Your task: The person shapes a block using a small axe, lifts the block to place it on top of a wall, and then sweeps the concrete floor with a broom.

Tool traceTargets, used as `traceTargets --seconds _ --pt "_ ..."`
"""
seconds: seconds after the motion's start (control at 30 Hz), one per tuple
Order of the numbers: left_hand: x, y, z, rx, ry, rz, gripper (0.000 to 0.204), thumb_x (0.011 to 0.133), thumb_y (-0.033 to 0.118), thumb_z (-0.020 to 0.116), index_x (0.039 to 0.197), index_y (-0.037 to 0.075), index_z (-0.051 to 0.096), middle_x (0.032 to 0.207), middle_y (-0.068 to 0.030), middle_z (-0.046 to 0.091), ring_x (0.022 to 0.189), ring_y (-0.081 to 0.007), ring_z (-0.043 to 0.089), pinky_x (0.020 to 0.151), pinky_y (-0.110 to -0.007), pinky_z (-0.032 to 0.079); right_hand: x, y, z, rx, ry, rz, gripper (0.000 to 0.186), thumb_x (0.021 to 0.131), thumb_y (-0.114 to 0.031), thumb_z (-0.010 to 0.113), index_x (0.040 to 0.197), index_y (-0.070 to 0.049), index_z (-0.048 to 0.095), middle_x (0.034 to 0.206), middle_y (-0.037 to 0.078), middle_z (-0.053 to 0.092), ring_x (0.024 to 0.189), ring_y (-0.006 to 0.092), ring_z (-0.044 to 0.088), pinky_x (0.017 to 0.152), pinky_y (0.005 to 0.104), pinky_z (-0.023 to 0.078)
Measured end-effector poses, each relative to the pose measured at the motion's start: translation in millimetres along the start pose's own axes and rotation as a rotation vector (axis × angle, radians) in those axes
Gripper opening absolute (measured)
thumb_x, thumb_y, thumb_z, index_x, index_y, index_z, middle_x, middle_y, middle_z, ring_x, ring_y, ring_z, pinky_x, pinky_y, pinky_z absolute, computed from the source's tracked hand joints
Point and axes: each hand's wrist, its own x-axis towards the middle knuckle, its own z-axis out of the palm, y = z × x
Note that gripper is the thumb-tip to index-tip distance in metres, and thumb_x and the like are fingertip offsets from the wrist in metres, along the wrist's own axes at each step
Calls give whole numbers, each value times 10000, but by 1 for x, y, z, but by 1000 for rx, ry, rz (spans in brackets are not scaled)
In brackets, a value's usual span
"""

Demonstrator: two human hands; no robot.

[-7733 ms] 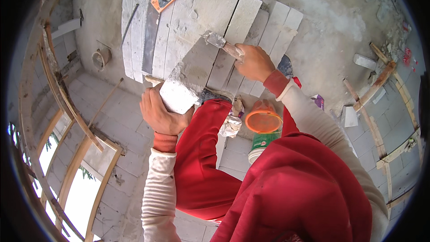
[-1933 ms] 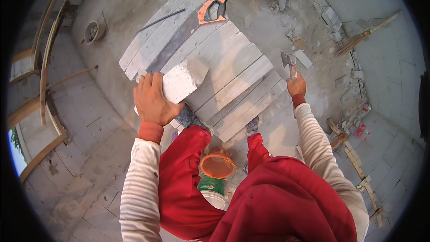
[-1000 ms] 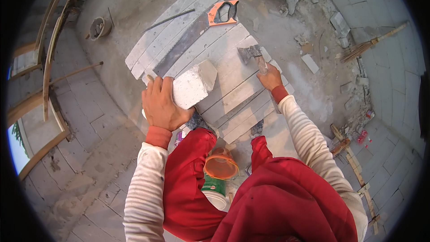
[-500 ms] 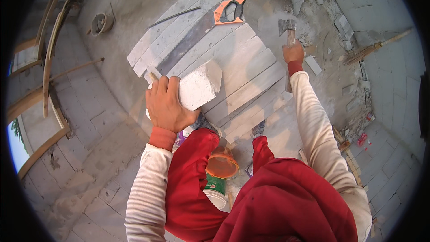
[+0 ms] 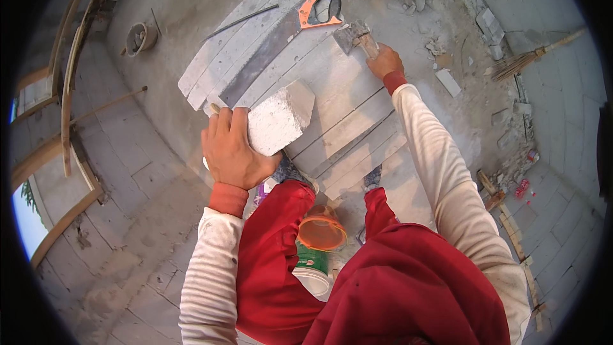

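Observation:
My left hand (image 5: 227,144) is closed round the side of a white lightweight concrete block (image 5: 278,121), which rests tilted over a row of long pale blocks (image 5: 338,118). Farther off to the right, my right hand (image 5: 385,62) grips the handle of a hatchet (image 5: 348,36). The hatchet's head hangs over the far right part of the row, pointing left. Left of it lies a handsaw with an orange and black handle (image 5: 309,11), its blade along the blocks. A thin dark rod (image 5: 241,22) rests on the far left blocks.
A bucket (image 5: 142,39) stands at the far left by wooden frames (image 5: 70,96). Rubble (image 5: 490,29) and a broom (image 5: 511,67) line the right wall. Between my legs are an orange bucket (image 5: 322,233) and a green-and-white one (image 5: 313,275).
My right hand has swung the hatchet left, from beside the row of blocks to over it. The left hand keeps its hold on the block, and the view has shifted slightly.

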Motion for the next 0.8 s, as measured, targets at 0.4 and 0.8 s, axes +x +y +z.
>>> traceTargets --seconds 0.4,0.8 --pt "0 3 -1 3 28 36 711 502 280 860 1124 69 588 1093 -130 578 1011 -355 560 856 -449 460 -105 71 9 149 -24 -124 396 796 -191 716 1178 -93 678 1081 226 733 1026 455 679 918 525 538" --pt "-4 7 4 42 27 42 720 487 279 869 1109 77 570 1047 -114 563 977 -345 554 821 -443 453 -84 152 -28 -62 151 142 455 852 -244 758 1273 -114 642 1101 204 741 1050 431 690 909 519 556"
